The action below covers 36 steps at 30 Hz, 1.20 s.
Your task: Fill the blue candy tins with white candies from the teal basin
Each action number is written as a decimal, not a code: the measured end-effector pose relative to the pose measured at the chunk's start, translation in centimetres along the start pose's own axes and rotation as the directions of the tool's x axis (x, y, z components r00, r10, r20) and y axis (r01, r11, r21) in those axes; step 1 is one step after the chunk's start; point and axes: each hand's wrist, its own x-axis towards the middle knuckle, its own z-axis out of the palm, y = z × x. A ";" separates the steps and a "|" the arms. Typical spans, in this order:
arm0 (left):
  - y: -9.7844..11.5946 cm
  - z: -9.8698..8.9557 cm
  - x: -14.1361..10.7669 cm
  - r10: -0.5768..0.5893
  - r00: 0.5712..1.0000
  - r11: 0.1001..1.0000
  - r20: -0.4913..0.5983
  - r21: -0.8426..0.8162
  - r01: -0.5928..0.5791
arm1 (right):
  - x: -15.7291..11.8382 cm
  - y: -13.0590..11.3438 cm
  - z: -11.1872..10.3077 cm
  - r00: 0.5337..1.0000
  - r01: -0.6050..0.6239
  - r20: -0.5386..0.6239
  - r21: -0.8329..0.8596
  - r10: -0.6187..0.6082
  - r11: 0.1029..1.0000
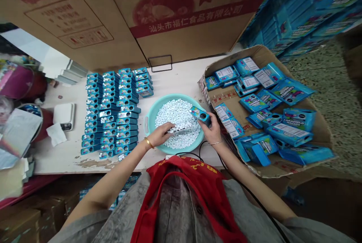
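Observation:
A turquoise basin (152,108) full of small white candies (175,113) stands in front of me. Over its left part, my left hand (161,134) is closed on a scoop (181,129) heaped with candies. At the basin's right rim my right hand (211,128) holds a small blue box (200,114), tilted, with a dark round hole in its top. The scoop and the box are apart. Rows of blue boxes (126,120) stand left of the basin, some with white candies showing at their tops.
An open cardboard tray (226,101) of blue boxes lies at the right. Large cartons (186,13) stand behind the table. A white scale (64,116) and a wire stand (160,64) are on the table. A black cable runs by my right arm.

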 end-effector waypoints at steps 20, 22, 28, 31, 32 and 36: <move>16.2 -7.2 3.6 -0.235 0.958 0.671 0.165 0.740 0.037 | -1.2 -0.8 2.1 0.966 0.216 0.163 -0.066 -0.203 0.974; 13.7 -7.4 3.2 -0.199 0.975 0.691 0.103 0.720 0.065 | -1.1 -0.6 2.0 0.968 0.203 0.160 -0.058 -0.192 0.977; 1.3 -4.3 2.4 -0.365 0.929 0.701 -0.060 0.639 0.317 | -1.2 -0.3 1.5 0.977 0.179 0.121 -0.036 -0.174 0.983; -2.2 0.0 2.3 -0.365 0.931 0.756 0.023 0.591 0.282 | -1.4 0.0 1.4 0.980 0.157 0.130 -0.022 -0.153 0.987; -2.7 1.6 2.4 -0.346 0.936 0.786 0.064 0.564 0.252 | -1.4 0.1 1.3 0.981 0.147 0.128 -0.023 -0.143 0.989; -2.3 6.5 2.6 -0.283 0.947 0.888 0.151 0.413 0.200 | -1.4 0.3 1.4 0.993 0.077 0.087 -0.025 -0.075 0.997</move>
